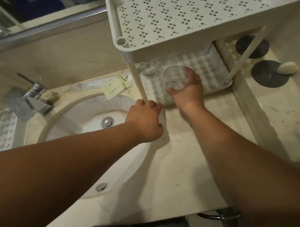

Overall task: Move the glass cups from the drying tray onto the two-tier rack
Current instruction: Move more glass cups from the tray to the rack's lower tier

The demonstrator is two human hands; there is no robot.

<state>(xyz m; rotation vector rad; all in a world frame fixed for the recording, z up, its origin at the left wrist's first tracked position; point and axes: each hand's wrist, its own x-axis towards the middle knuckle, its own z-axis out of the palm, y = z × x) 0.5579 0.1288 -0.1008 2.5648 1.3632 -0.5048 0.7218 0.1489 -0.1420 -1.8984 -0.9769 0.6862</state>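
The two-tier rack [183,21] occupies the upper centre and upper right of the frame. Its upper shelf is a cream perforated panel; its lower shelf [206,71] lies beneath it, at centre right, resting on the countertop [178,165].

Right hand [189,87]: positioned over the front part of the lower shelf. Fingers and thumb are curled round a clear glass cup [175,77], gripping it from the side. The cup is tilted, with its open mouth turned toward the upper left of the frame. Whether the cup touches the shelf cannot be told.

Left hand [145,120]: positioned at the centre of the frame, at the front left corner of the rack. Its fingers are curled at the foot of the rack's front post [138,82], where the post meets the lower shelf. The fingertips are hidden, so a firm grip on the post cannot be confirmed.

A second glass cup [149,68] stands upright on the lower shelf, just behind the post and left of the held cup, apart from it.

Surroundings: a round white sink [77,114] with a metal drain lies at lower left of centre. A metal tap [30,99] stands at the left edge. Paper sachets [116,85] lie on the countertop between the sink and the rack. A perforated tray [4,130] shows at the far left edge. A pale bar of soap [287,67] lies at the upper right beside two dark round discs [269,73].
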